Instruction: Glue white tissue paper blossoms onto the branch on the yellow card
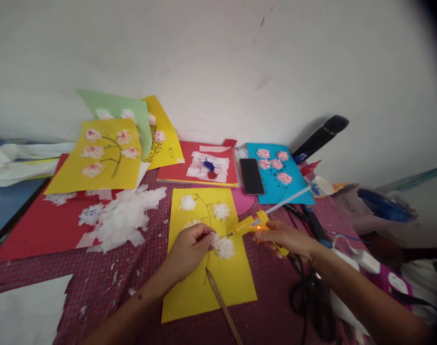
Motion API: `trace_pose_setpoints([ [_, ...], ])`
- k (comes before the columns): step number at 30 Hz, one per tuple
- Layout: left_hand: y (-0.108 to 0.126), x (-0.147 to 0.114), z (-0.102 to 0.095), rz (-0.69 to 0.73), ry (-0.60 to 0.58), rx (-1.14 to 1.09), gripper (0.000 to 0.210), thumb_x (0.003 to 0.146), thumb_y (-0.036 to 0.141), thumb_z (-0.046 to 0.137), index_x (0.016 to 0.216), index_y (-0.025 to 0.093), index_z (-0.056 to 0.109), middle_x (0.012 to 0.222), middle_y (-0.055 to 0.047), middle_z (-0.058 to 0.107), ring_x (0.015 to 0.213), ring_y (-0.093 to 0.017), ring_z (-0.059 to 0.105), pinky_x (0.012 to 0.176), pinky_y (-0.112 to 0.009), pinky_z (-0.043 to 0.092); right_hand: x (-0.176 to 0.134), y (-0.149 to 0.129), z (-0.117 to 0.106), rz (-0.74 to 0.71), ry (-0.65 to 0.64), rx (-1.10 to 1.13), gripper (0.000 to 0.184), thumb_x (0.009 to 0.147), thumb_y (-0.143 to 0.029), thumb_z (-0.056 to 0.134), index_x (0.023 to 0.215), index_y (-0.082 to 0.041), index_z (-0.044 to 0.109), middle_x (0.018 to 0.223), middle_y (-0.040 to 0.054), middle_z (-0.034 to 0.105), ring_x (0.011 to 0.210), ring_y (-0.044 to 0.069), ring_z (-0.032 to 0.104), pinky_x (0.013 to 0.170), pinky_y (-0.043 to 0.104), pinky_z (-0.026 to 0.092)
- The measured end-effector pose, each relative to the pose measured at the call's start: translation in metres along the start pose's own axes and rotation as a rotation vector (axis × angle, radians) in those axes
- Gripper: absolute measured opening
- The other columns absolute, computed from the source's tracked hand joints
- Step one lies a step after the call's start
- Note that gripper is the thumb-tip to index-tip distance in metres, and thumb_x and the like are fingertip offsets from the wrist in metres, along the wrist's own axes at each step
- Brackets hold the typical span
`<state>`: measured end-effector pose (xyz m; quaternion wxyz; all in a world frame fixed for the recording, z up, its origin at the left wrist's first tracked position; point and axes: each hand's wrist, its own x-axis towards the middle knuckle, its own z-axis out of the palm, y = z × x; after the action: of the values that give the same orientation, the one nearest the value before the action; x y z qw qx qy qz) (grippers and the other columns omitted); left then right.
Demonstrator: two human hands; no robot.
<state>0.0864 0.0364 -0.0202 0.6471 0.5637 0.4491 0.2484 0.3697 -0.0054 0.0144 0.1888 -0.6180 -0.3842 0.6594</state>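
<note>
Worktop (96, 282): dark red checked cloth, its far edge along a pale wall (204, 57).
Far edge: flower pictures (69, 160) toward the left; a phone (252, 176) and a blue flower sheet (297, 167) toward the right.
Far right corner: a paper cup (322, 187).
Left side: a red sheet (27, 225), with a white paper pile (123, 220) at its right.
Yellow sheet (236, 285): mid-worktop, bearing white flowers (187, 203); a brown pencil-like stick (220, 297) crosses its near edge.
Left hand (189, 250): over the yellow sheet, fingers pinched on a white paper scrap (213, 239).
Right hand (288, 239): fingers clamped around a yellow glue gun (249, 224), nozzle close to one flower.
Room for moving: scrap-strewn cloth between red and yellow sheets; a strip right of the yellow sheet, bounded by black cable (304, 297).
</note>
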Motion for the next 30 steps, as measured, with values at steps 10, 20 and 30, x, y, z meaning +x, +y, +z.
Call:
trace_pose_setpoints([
  [10,-0.001,0.001,-0.002,0.0,0.005,0.071,0.015,0.086,0.029,0.057,0.087,0.02,0.069,0.08,-0.002,0.069,0.074,-0.018,0.063,0.069,-0.027,0.046,0.008,-0.006,0.003,0.009,-0.073,0.005,0.033,0.081,-0.047,0.069,0.089,-0.016,0.063,0.053,-0.009,0.048,0.036,0.004,0.041,0.037,0.017,0.028],
  [20,-0.001,-0.002,-0.002,0.036,-0.03,0.222,0.018,0.094,0.031,0.049,0.094,0.021,0.064,0.08,0.001,0.067,0.078,-0.017,0.064,0.073,-0.028,0.047,0.002,-0.004,-0.007,0.03,-0.097,-0.004,0.037,0.079,-0.05,0.072,0.09,-0.016,0.062,0.055,-0.009,0.049,0.037,0.004,0.043,0.038,0.016,0.033],
  [30,0.006,-0.008,-0.001,0.162,-0.142,0.348,0.02,0.098,0.029,0.043,0.102,0.024,0.062,0.102,-0.002,0.068,0.094,-0.018,0.062,0.083,-0.031,0.046,0.014,-0.019,-0.004,0.048,-0.085,-0.107,0.038,0.079,-0.052,0.071,0.081,-0.017,0.056,0.057,-0.0083,0.048,0.039,0.005,0.048,0.037,0.016,0.037],
])
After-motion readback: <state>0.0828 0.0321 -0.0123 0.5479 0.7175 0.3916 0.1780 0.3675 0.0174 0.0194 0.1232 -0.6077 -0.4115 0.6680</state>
